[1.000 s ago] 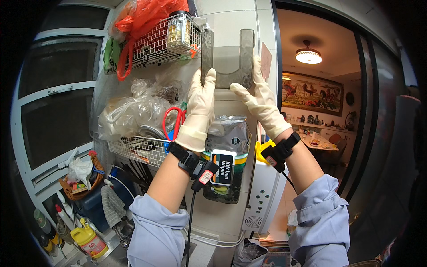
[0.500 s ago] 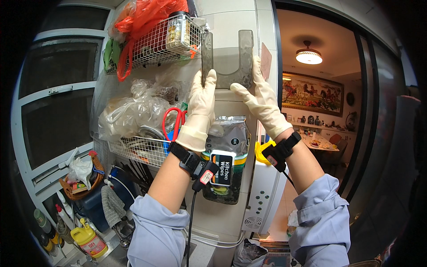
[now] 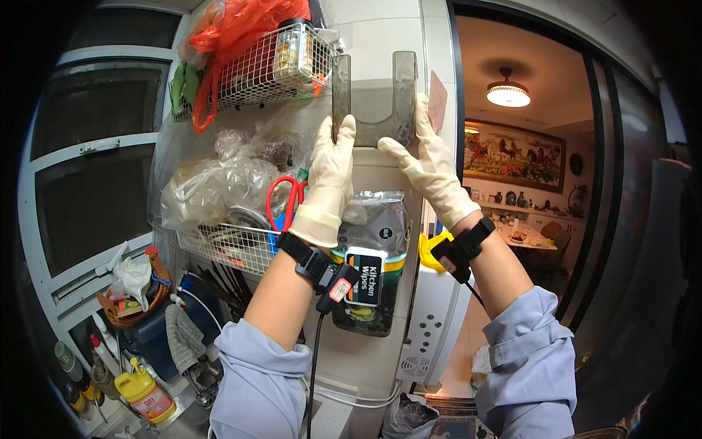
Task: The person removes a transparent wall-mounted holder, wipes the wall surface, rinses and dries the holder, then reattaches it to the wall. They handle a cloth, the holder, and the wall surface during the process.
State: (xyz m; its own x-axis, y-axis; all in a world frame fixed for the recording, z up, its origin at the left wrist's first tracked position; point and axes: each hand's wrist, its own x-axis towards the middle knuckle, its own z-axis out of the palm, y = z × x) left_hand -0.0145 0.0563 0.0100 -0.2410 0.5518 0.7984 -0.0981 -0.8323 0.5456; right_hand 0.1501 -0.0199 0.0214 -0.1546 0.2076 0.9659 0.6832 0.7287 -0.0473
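Both my hands wear cream rubber gloves and are raised against the tiled wall. Between them is a grey translucent plastic wall holder (image 3: 376,132), upright, with a deep U-shaped cutout in its front; I see nothing inside it. My left hand (image 3: 330,172) grips its lower left corner, thumb in front and the other fingers partly hidden behind its side. On the other side my right hand (image 3: 431,172) has fingers along the holder's right edge and the thumb at its bottom front. Below hangs a pack of kitchen wipes (image 3: 374,271) in a dark holder, partly behind my left wrist.
Wire baskets (image 3: 248,84) with plastic bags hang left on the wall; red-handled scissors (image 3: 287,197) stand in the lower one (image 3: 234,249). A white appliance (image 3: 431,329) is below right, beside a doorway. A yellow bottle (image 3: 146,395) stands lower left. Cables hang from my wrist bands.
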